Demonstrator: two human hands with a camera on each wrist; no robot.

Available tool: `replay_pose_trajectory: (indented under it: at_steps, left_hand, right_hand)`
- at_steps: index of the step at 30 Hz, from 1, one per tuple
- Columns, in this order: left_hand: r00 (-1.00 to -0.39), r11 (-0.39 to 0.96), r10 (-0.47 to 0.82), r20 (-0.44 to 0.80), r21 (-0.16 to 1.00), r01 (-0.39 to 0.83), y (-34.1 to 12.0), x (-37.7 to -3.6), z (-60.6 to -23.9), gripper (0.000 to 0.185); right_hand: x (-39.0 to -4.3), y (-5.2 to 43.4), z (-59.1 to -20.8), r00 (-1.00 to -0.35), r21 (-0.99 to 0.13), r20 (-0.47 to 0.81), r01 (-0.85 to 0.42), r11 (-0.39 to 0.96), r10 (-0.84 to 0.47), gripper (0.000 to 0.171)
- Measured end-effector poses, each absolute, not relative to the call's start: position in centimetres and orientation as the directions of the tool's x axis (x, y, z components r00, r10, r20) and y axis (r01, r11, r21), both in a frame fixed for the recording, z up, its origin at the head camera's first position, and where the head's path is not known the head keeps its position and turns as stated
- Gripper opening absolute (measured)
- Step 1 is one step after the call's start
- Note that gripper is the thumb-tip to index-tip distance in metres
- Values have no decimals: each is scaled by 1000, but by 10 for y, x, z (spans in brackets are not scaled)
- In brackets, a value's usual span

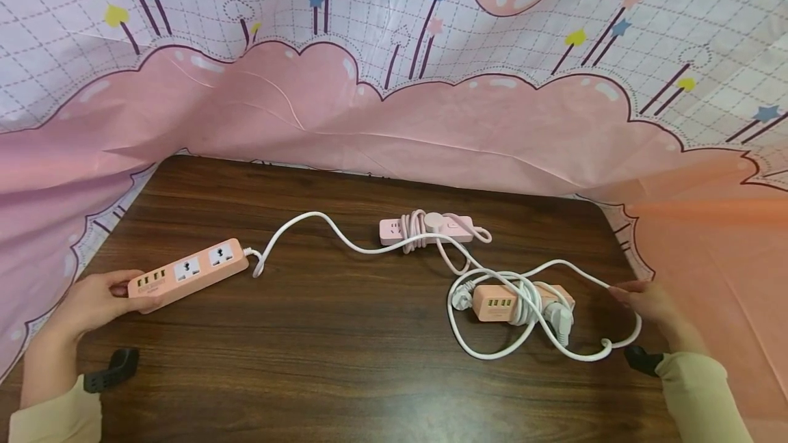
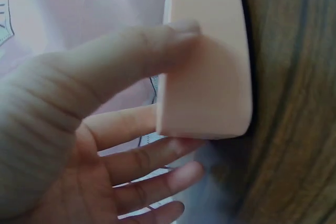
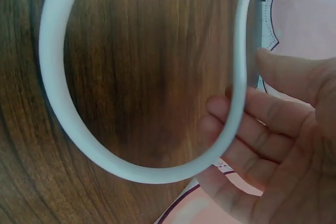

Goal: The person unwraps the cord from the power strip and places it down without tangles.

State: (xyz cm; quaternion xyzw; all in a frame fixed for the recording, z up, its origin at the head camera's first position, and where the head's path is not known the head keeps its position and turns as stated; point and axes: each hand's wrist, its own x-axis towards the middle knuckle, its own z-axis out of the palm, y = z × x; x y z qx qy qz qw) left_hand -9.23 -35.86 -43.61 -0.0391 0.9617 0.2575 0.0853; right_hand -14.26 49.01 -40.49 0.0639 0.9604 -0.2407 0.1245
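At the left of the table, my left hand (image 1: 92, 303) grips the end of a peach power strip (image 1: 187, 272). In the left wrist view the thumb (image 2: 178, 38) presses one side of the strip, with some fingers behind it and others free of it. At the right, my right hand (image 1: 655, 310) is at a loop of the strip's white cord (image 3: 152, 175). The cord lies across loosely bent fingers (image 3: 247, 153), and the thumb (image 3: 283, 74) stands apart from it. Part of this cord rests over a second peach power strip (image 1: 492, 303) wrapped in its own white cord.
Behind the cord lies a pink power strip (image 1: 458, 227) with its pink cord wound round it. White plugs (image 1: 560, 320) sit by the second peach strip. A pink patterned cloth (image 1: 369, 135) hangs behind the brown wooden table (image 1: 320, 361) and along its sides.
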Motion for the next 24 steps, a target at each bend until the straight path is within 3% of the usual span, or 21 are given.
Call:
replay_pose_trajectory:
  at_steps: [6,12,18,24]
  left_hand:
    - [-979,894,33,-200,445,-61,-350,-97,-430,78]
    - [-974,893,47,-220,446,-58,-342,-102,-425,78]
    - [-999,846,22,23,533,31,-318,-112,-407,62]
    - [-969,760,32,246,623,183,-263,-132,-372,43]
  right_hand:
    - [-141,483,-398,-960,-356,-277,148,922,47,56]
    - [-140,474,-393,-982,-388,-185,96,916,25,54]
    - [-142,445,-372,-999,-395,-29,-22,918,-37,46]
    - [-147,404,-345,-994,-390,12,-109,914,-113,44]
